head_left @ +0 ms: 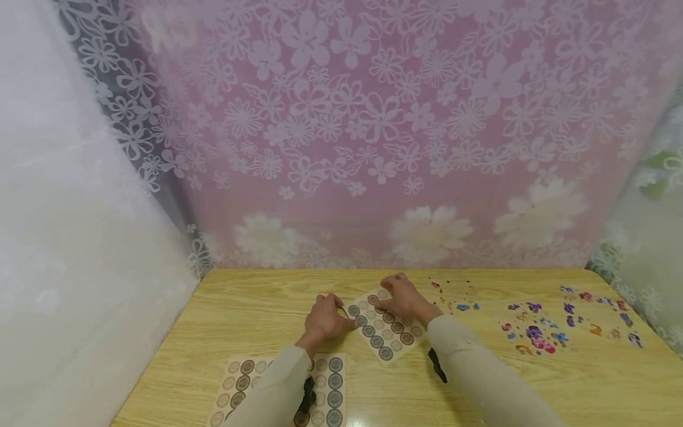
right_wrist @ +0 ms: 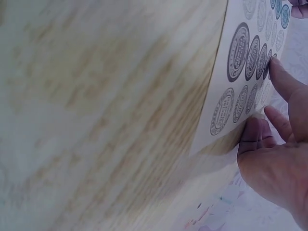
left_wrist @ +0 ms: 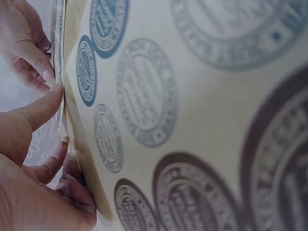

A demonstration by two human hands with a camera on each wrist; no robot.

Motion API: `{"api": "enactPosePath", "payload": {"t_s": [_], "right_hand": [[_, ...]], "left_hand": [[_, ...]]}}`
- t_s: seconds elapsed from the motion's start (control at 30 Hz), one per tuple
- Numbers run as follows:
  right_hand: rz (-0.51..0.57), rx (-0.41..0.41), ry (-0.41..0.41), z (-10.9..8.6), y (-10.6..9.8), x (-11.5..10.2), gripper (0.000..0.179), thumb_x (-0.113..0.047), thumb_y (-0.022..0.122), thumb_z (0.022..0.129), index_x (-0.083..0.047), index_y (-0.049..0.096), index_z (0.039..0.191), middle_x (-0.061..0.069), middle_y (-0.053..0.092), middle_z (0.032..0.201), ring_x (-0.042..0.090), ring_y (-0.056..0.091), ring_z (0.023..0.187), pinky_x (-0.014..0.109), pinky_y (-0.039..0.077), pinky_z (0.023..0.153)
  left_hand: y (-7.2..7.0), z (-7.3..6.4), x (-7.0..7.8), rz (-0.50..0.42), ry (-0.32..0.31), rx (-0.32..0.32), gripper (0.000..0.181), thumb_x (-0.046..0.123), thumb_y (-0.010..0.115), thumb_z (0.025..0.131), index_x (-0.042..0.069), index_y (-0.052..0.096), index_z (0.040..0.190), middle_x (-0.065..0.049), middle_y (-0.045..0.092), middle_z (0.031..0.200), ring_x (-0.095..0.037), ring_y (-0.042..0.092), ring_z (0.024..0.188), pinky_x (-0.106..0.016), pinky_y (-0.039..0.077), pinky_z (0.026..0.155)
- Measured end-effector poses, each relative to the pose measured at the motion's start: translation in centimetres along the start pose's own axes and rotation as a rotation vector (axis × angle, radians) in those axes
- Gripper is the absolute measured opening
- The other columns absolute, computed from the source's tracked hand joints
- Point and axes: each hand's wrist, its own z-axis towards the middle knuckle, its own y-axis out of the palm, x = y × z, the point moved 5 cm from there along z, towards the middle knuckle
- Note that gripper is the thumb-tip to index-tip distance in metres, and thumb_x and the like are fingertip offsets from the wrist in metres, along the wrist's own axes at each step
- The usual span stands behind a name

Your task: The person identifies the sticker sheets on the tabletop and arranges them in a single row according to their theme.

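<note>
A sheet of round stickers (head_left: 380, 341), printed in rows of blue-grey, brown and pale circles, lies turned at an angle on the wooden table. At its left edge my left hand (head_left: 324, 318) pinches it, the thumb on top and the fingers beneath, as the left wrist view shows. My right hand (head_left: 404, 298) holds the far right edge; its thumb (right_wrist: 284, 79) lies on the printed face and the other fingers curl past the edge. A second sticker sheet (left_wrist: 144, 168) of the same kind lies flat below my left forearm, which partly covers it in the head view.
Flat on the right of the wooden table (head_left: 453, 391) are clear sheets with colourful flower or butterfly stickers (head_left: 533, 332), several more of them (head_left: 603, 314) at the far right. A pink floral curtain (head_left: 341, 148) hangs along the back edge, and a white one (head_left: 80, 237) on the left.
</note>
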Motion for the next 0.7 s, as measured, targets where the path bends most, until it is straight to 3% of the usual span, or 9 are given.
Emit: {"api": "enactPosePath", "payload": {"t_s": [0.47, 0.7], "right_hand": [[0.06, -0.03, -0.005, 0.08, -0.19, 0.06, 0.051, -0.024, 0.071, 0.088, -0.004, 0.053, 0.132, 0.019, 0.041, 0.126, 0.031, 0.047, 0.102, 0.047, 0.043, 0.084], [0.087, -0.017, 0.019, 0.31, -0.04, 0.45, 0.047, -0.025, 0.073, 0.086, -0.006, 0.056, 0.126, 0.02, 0.041, 0.124, 0.031, 0.047, 0.098, 0.046, 0.044, 0.081]], "left_hand": [[0.25, 0.06, -0.22, -0.051, 0.01, 0.028, 0.049, 0.036, 0.084, 0.072, 0.013, 0.054, 0.103, -0.002, 0.052, 0.092, -0.02, 0.05, 0.074, -0.041, 0.04, 0.065], [0.34, -0.06, -0.13, -0.104, 0.044, 0.036, 0.045, 0.029, 0.083, 0.074, 0.012, 0.054, 0.104, 0.007, 0.056, 0.077, -0.015, 0.051, 0.063, -0.038, 0.039, 0.063]]}}
